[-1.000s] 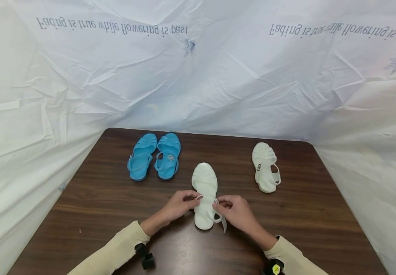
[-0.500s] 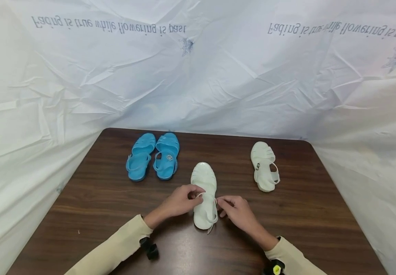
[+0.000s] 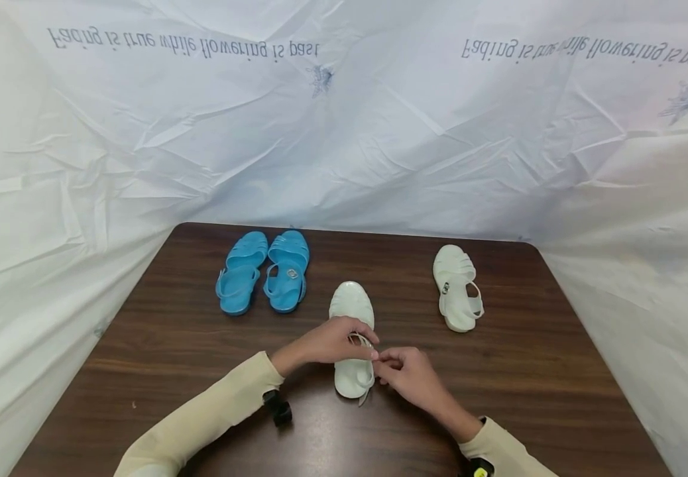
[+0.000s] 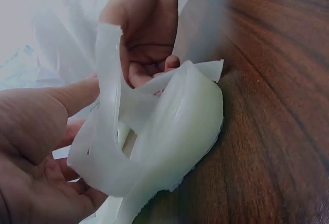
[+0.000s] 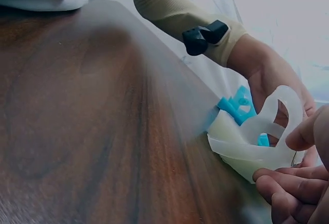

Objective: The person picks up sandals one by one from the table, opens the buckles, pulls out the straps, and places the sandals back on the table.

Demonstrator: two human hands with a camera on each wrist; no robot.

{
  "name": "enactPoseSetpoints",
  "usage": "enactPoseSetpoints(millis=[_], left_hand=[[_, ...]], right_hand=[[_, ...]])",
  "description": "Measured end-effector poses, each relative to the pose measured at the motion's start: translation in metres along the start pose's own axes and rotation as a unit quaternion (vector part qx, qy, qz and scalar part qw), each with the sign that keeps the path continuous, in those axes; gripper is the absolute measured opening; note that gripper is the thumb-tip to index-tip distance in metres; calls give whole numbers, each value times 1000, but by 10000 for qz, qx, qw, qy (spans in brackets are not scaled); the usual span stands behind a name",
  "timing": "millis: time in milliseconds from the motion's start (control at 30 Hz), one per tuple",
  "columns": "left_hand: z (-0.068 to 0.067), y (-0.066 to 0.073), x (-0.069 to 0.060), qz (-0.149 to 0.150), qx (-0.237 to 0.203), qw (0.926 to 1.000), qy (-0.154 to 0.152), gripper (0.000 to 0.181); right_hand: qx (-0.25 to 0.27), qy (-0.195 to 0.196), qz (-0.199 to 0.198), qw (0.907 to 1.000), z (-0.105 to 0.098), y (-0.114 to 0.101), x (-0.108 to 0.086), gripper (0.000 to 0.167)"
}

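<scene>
A white sandal [image 3: 351, 301] lies flat at the middle of the table, toe pointing away from me. My left hand [image 3: 335, 341] reaches across it from the left, its thumb and fingers holding the ankle strap at the right side. Close against that same side, my right hand [image 3: 412, 377] pinches the sandal's edge by the buckle between thumb and fingers. In the left wrist view the strap [image 4: 109, 80] stands up in a loop, with a loose strap end [image 4: 211, 71] sticking out behind the heel. Fingers partly hide the buckle.
Two blue sandals, a left one [image 3: 236, 291] and a right one [image 3: 287, 288], lie side by side at the back left. Another white sandal [image 3: 457, 305] lies back right. White sheeting [image 3: 344, 152] hangs behind the brown wooden table [image 3: 529, 371].
My left hand has moved right across the sandal, from its left side to the right side, bringing the strap over. My right hand stays at the right edge, and the loose strap end swung inward.
</scene>
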State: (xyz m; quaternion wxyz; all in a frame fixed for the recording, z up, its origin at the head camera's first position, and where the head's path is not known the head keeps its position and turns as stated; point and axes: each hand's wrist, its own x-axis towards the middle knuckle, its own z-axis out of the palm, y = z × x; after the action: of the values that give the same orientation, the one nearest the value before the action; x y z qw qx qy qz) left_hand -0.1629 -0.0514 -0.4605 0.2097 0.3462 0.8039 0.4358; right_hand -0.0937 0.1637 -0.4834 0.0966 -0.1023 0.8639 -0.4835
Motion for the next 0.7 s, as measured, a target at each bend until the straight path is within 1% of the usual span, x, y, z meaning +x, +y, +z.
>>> enactPoseSetpoints(millis=[133,267,333,433,600,700], left_hand=[[-6,-3,-1,-39,-59,9996,-260,32],[-11,-4,-3,-36,244,9987,-441,31],[-12,-4,-4,-17,387,9981,-473,30],[-12,-5,-4,26,503,9977,-456,26],[-9,-8,-3,105,710,9967,-381,20],[-6,-10,-4,170,730,9968,-262,18]], right_hand=[[-36,6,-128,9999,3,1,-1,17],[-77,131,-202,9997,5,1,0,10],[-130,218,-246,9994,5,0,0,6],[-140,296,-222,9992,5,-2,1,5],[237,163,71,9996,6,-4,2,4],[378,103,219,9990,6,-6,1,6]])
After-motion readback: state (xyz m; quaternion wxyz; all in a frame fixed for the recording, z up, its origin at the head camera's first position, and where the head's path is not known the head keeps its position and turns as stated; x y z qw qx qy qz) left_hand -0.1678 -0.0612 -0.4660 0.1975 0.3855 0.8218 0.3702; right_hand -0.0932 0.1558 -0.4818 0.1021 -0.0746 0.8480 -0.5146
